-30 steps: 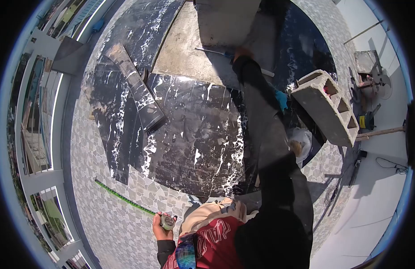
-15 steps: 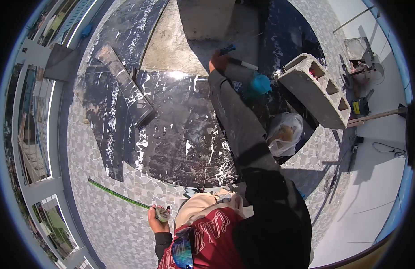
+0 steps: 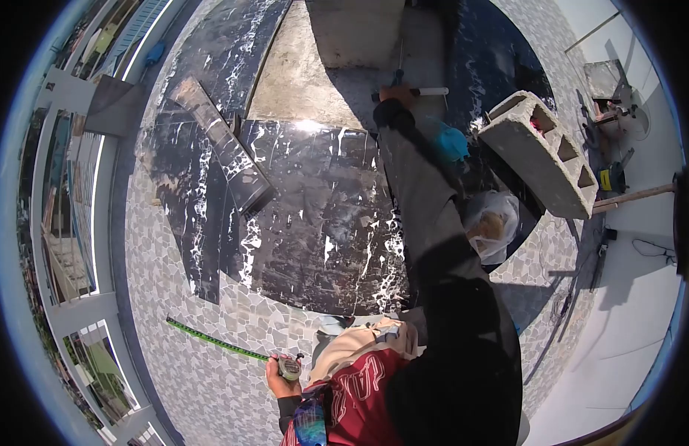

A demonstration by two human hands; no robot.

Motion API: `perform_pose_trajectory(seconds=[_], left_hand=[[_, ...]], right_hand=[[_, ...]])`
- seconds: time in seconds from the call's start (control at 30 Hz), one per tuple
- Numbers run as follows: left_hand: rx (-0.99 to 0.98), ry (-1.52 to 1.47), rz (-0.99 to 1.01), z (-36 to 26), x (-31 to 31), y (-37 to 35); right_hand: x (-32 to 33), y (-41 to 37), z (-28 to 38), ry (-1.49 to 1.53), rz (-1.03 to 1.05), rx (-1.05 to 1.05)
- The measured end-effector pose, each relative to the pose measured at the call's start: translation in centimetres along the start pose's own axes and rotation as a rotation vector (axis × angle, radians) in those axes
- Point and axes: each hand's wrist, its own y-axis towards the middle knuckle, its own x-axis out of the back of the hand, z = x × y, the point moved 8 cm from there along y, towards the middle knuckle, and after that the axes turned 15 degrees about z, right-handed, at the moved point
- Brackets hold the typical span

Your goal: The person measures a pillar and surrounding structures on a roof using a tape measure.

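My left hand (image 3: 283, 380) is closed round a tape measure (image 3: 289, 368), low and left of my body. Its green tape (image 3: 225, 343) runs out to the left over the patterned floor. Reaching far forward, my right hand (image 3: 396, 96) is closed on a dark and white tool (image 3: 432, 91), its white end sticking out to the right. A thin dark piece points away above the fingers; their details are in shadow. Below my right hand lies a stained black sheet (image 3: 314, 215). Beside the right forearm is a blue object (image 3: 452, 142).
A hollow concrete block (image 3: 538, 160) rests at the right, above a clear plastic bag (image 3: 493, 227) with something brown inside. A narrow board (image 3: 221, 149) lies at the left on the black sheet. A wooden stick (image 3: 634, 198) and tools are by the white wall.
My right hand has moved to the right and turned, and the blue-ended piece above it now points away. The whole view has shifted slightly; my left hand still holds the tape measure.
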Motion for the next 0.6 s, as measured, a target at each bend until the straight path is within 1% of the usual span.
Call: perform_pose_trajectory(seconds=[0.03,0.07,0.13,0.27,0.33,0.37,0.43,0.5,0.53,0.57,0.6], left_hand=[[-0.009,-0.002,-0.005,0.1,0.1,0.0],[-0.01,-0.004,-0.009,0.3,0.1,-0.1],[-0.01,-0.001,-0.02,0.1,0.4,-0.3],[0.001,-0.005,-0.057,0.4,1.0,-0.5],[0.006,0.001,-0.052,0.7,1.3,-0.4],[0.012,0.0,-0.053,0.8,1.3,-0.2],[0.015,0.004,-0.012,0.8,1.0,-0.1],[0.003,0.031,0.006,0.4,0.9,0.2],[-0.008,0.031,-0.002,0.2,0.7,0.0],[-0.022,0.056,-0.034,-0.1,0.5,-0.3],[-0.015,0.052,-0.031,0.2,0.8,-0.1]], right_hand=[[2.0,-1.8,0.8,0.158,-0.065,0.015],[2.4,-1.6,1.0,0.157,-0.061,0.018],[2.6,-0.7,1.0,0.088,0.048,0.047],[2.7,1.4,-0.4,0.075,0.045,-0.012],[3.5,0.9,-2.4,0.121,-0.226,-0.185],[3.2,1.8,-3.2,0.123,-0.233,-0.192],[0.6,3.8,-1.1,-0.43,0.065,0.044],[-1.2,4.3,0.0,-0.68,0.215,0.169],[1.5,3.1,-2.5,-0.087,0.075,-0.114],[2.1,1.2,-5.3,0.515,-0.067,-0.385],[3.4,0.8,-4.4,0.411,-0.2,-0.262]])
